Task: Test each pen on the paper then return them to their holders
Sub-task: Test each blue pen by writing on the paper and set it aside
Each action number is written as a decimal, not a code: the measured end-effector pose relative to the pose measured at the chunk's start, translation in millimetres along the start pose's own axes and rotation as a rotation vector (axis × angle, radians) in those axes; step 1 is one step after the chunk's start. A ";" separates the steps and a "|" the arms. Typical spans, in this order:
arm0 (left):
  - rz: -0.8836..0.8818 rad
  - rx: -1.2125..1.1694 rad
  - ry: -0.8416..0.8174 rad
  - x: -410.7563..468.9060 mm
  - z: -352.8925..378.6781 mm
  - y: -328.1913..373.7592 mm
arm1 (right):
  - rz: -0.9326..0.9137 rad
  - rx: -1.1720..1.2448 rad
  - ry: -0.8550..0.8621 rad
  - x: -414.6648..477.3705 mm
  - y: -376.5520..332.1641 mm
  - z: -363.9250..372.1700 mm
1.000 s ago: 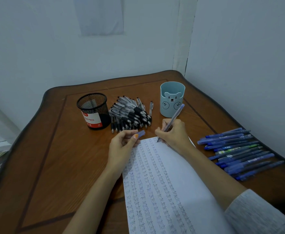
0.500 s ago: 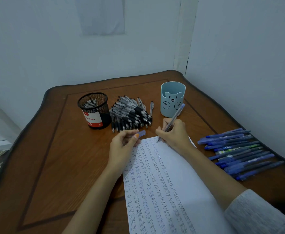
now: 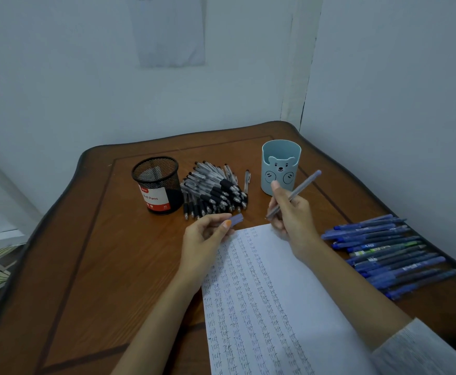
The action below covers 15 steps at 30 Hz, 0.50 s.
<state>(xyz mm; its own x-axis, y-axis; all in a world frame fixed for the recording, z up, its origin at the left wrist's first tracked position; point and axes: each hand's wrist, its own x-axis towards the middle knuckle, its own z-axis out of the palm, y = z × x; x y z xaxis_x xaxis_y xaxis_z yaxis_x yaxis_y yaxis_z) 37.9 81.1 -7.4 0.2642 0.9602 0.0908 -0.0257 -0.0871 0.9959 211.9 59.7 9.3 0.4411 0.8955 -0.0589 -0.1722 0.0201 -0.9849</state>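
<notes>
My right hand (image 3: 291, 215) grips a blue pen (image 3: 304, 184), lifted off the paper (image 3: 275, 293) with its tip pointing down and left. Rows of the word "test" cover the white sheet. My left hand (image 3: 208, 234) pinches the pen's blue cap (image 3: 236, 219) at the sheet's top left corner. A pile of black pens (image 3: 213, 190) lies between a black mesh holder (image 3: 158, 185) and a light blue bear holder (image 3: 281, 166). Several blue pens (image 3: 383, 250) lie in a row at the right.
The brown wooden table (image 3: 99, 253) stands in a corner, with white walls behind and to the right. Its curved edge runs along the left and far sides. One black pen (image 3: 246, 181) lies apart beside the bear holder.
My right hand has raised the blue pen off the paper; its tip was on the sheet's top edge before. My left hand still holds the cap in the same spot.
</notes>
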 end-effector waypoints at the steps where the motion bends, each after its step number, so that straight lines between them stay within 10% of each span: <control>1: 0.000 -0.020 -0.021 -0.9 1.0 1.3 | -0.019 0.037 -0.026 -0.6 0.1 0.0; 15: -0.003 -0.093 -0.064 -6.3 7.5 6.3 | 0.081 0.340 -0.161 -3.2 -1.8 3.1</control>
<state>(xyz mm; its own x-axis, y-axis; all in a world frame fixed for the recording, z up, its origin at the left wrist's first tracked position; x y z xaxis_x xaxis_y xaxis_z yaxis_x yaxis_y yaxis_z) 43.3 72.4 -1.6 0.3252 0.9413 0.0906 -0.1131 -0.0564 0.9920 208.1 58.2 11.7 0.2746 0.9582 -0.0808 -0.4949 0.0688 -0.8662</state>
